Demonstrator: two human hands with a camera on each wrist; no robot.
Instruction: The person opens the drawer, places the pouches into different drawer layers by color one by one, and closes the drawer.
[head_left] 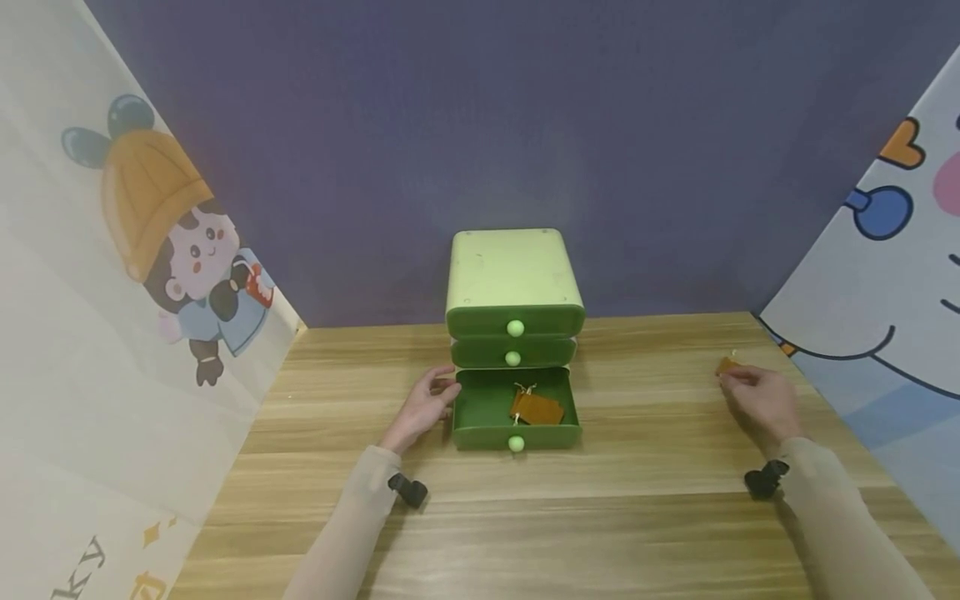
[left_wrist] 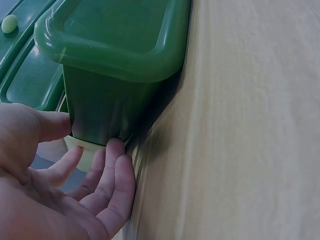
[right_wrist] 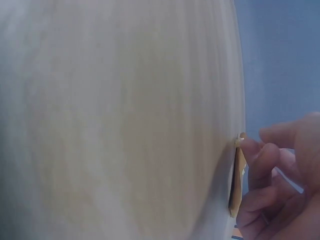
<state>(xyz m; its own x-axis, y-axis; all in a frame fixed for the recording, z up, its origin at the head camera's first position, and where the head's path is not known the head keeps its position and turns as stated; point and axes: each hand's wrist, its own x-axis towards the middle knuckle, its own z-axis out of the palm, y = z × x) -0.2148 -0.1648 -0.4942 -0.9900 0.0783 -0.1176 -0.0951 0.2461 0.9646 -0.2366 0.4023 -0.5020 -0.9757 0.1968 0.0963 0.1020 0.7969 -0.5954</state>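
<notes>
In the head view my left hand is at the left side of a small green drawer cabinet. Its bottom drawer is pulled out and holds several brown tags with pale strings. The left wrist view shows this hand with bent, spread fingers touching the cabinet's pale lower edge beside the drawer. Far to the right, my right hand reaches a single brown tag on the table. In the right wrist view a fingertip touches this tag's stringed end, the thumb standing apart from it.
Two upper drawers, the top one and the middle one, are closed. A wooden table carries everything. Behind it rises a dark blue wall, with cartoon-printed panels on the left and right.
</notes>
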